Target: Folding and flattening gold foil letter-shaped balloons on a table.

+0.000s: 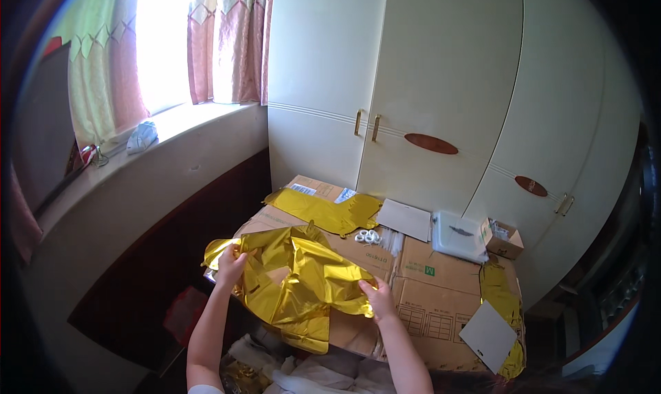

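Cardboard [441, 291] partly behind gold foil [299, 294]

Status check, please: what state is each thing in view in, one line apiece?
Left hand: fingers closed on the foil's left side
Right hand: fingers closed on its right side
Held gold foil: unfolded, creased
Rear gold foil: spread on the cardboard
Right-end gold foil: partly covered by a pale card
Small carton: open-topped
Wardrobe doors: closed
Curtains: parted
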Demonstrator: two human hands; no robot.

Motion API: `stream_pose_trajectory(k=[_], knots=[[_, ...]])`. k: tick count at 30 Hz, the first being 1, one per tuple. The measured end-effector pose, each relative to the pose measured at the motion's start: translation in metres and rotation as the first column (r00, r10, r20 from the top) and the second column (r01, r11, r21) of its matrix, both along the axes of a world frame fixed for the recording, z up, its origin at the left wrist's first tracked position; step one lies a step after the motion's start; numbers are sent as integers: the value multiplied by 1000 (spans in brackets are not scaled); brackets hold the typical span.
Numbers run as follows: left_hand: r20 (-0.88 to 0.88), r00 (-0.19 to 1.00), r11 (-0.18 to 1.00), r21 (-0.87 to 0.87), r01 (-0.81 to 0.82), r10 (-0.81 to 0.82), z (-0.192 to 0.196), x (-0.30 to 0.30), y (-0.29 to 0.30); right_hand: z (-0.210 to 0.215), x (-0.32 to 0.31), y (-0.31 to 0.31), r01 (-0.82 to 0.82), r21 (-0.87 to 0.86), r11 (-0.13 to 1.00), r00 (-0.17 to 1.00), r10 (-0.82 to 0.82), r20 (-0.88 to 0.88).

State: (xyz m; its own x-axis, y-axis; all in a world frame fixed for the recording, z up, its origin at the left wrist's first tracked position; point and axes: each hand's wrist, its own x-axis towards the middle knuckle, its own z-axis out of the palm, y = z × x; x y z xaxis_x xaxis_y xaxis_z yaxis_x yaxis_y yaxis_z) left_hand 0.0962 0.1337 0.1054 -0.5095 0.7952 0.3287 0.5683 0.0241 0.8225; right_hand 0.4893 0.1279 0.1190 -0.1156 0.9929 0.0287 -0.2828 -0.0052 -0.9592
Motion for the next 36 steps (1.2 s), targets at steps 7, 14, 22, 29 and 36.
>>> stream_pose_trajectory(k=[7, 14, 22, 29, 36], knots=[[-361, 902, 967, -3, -253, 235, -24, -30, 6, 5, 60, 2, 133, -23, 991, 990, -131, 49], [-399, 875, 939, -87, -334, 274, -24, -32, 8, 5, 131, -28, 277, -36, 960, 960, -275, 54], [-431, 847, 911, -120, -395, 311, -26, -46, 9, -6, 197, -57, 469, -19, 883, 867, -457, 198], [-456, 829, 899, -124, -419, 324, -26, -47, 16, -15, 249, -81, 558, -2, 830, 773, -520, 364], [-453, 855, 942, -85, -323, 253, -31, -70, 16, -18, 258, -132, 669, 85, 739, 662, -643, 385]])
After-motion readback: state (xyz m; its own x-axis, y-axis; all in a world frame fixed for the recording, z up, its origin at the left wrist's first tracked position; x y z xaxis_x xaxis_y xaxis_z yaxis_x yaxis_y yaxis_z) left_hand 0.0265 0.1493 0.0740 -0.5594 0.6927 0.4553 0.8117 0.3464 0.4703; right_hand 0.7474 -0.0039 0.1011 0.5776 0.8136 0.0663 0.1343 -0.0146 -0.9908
